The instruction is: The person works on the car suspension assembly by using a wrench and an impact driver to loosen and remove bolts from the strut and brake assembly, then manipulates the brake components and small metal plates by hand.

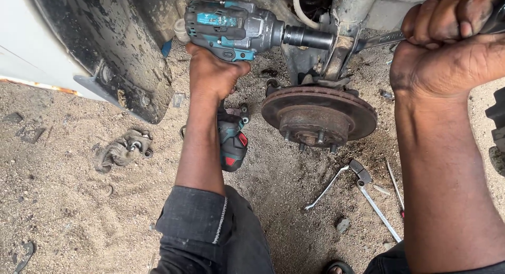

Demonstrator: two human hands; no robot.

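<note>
My left hand [213, 74] grips the handle of a teal and grey cordless impact wrench [231, 27], held level with its black socket [309, 38] pressed against the rusty strut bracket [336, 55] above the brake disc [319, 115]. My right hand [447, 40] is closed around the shaft of a steel spanner [380, 40] that reaches the same bracket from the other side. The rusty disc with its wheel studs sits just below both tools.
A dirty black wheel-arch liner [126, 58] hangs at the upper left. On the sandy ground lie a removed brake caliper [123, 150], a bent thin wrench [326, 188], an adjustable spanner [371, 192] and a screwdriver [394, 185]. My knee [231, 237] is low in the middle.
</note>
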